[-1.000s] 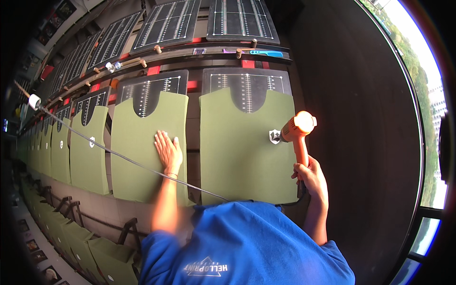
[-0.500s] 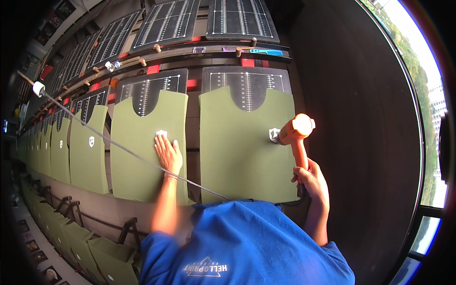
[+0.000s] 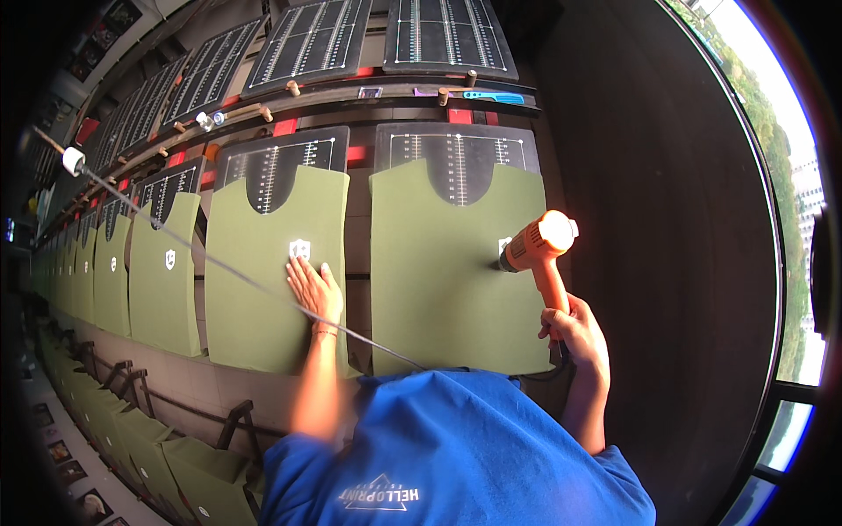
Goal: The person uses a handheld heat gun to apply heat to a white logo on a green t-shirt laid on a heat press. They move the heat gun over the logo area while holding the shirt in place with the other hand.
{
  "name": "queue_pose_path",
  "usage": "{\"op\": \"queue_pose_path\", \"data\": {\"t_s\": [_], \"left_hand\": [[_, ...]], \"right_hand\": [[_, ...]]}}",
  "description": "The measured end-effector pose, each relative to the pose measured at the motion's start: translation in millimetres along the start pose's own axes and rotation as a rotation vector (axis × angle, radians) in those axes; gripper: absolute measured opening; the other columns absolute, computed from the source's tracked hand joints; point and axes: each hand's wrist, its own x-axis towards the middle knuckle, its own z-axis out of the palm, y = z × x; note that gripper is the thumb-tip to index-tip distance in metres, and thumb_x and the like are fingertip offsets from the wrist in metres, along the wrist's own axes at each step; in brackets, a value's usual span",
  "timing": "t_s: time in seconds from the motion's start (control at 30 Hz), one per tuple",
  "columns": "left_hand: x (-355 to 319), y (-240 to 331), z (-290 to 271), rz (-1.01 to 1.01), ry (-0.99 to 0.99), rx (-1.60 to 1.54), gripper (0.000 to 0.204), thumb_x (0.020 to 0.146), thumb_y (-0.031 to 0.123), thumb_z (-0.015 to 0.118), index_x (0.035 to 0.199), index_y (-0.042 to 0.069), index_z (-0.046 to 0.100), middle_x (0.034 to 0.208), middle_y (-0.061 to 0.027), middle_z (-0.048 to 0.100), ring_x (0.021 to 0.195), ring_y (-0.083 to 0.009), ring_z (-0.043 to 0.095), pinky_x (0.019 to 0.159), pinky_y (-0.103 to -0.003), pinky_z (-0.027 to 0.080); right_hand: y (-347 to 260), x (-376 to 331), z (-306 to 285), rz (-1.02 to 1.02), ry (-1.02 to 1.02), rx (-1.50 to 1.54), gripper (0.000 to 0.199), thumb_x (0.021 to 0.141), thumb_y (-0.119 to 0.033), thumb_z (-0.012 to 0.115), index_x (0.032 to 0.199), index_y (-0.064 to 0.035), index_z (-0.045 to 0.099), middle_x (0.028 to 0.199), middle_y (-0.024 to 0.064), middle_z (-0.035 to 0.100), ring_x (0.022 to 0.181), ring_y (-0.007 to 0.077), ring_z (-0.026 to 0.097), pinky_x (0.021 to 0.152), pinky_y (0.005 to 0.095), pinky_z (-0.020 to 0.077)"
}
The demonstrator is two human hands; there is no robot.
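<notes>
My right hand (image 3: 576,333) is closed around the handle of an orange heat gun (image 3: 535,244). Its dark nozzle points left, over the right edge of a green fabric shirt piece (image 3: 443,289), and partly hides a white badge print (image 3: 503,246) there. On the neighbouring green shirt piece (image 3: 241,294) my left hand (image 3: 316,294) lies flat, fingers stretched. Its fingertips touch the lower edge of a white shield-shaped print (image 3: 300,249). Each piece is spread over a black board with white ruler marks, such as the right board (image 3: 456,145).
More green pieces with badges, including one (image 3: 162,289), continue leftward in a row. Behind runs a rail (image 3: 395,95) with pegs and a blue comb-like tool (image 3: 494,97). A grey cable (image 3: 228,270) crosses diagonally past my left wrist. A dark wall (image 3: 649,263) stands at right.
My left hand has slid slightly down and right, uncovering more of the white print. The heat gun's nozzle has dipped a little downward and left over the right badge.
</notes>
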Motion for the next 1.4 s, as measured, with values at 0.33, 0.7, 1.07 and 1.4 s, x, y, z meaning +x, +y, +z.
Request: {"op": "queue_pose_path", "data": {"t_s": [0.33,0.7,1.07,1.4], "left_hand": [[37.3,1.6,4.2,0.001,-0.004,0.050,0.062,0.098,0.036,0.037,0.141,-0.008,0.028,0.151,-0.0216,0.023,0.141,-0.0348,0.020,0.115,-0.046,0.015],[1.7,15.6,-2.8,0.037,-0.026,-0.040,0.060,0.097,0.029,0.042,0.142,-0.007,0.025,0.152,-0.0222,0.021,0.142,-0.0346,0.017,0.116,-0.047,0.013],[-63.1,21.9,-55.3,-0.063,-0.062,-0.782,0.040,0.099,0.014,0.036,0.133,-0.007,0.043,0.134,-0.0252,0.047,0.127,-0.0335,0.045,0.109,-0.043,0.033],[-140.4,34.6,-71.3,-0.354,-0.308,-1.595,0.058,0.099,0.037,0.032,0.104,-0.015,0.056,0.090,-0.0259,0.065,0.078,-0.0312,0.066,0.073,-0.039,0.055]], "right_hand": [[-8.2,6.9,8.8,-0.051,-0.022,-0.081,0.027,0.079,-0.017,0.059,0.098,0.0015,0.056,0.074,0.0037,0.055,0.064,0.0133,0.061,0.056,0.0274,0.0491],[-9.9,16.3,6.8,-0.059,-0.051,-0.074,0.023,0.080,-0.016,0.060,0.095,0.0003,0.055,0.072,0.0030,0.055,0.064,0.0129,0.060,0.056,0.0280,0.0499],[-3.0,31.6,-12.6,-0.155,-0.078,-0.037,0.032,0.079,-0.018,0.059,0.104,0.0020,0.056,0.079,0.0061,0.060,0.071,0.0156,0.065,0.057,0.0290,0.0510],[25.8,37.9,-29.9,-0.190,-0.099,-0.024,0.033,0.080,-0.026,0.059,0.101,-0.0013,0.056,0.080,0.0092,0.066,0.065,0.0154,0.064,0.053,0.0311,0.0511]]}}
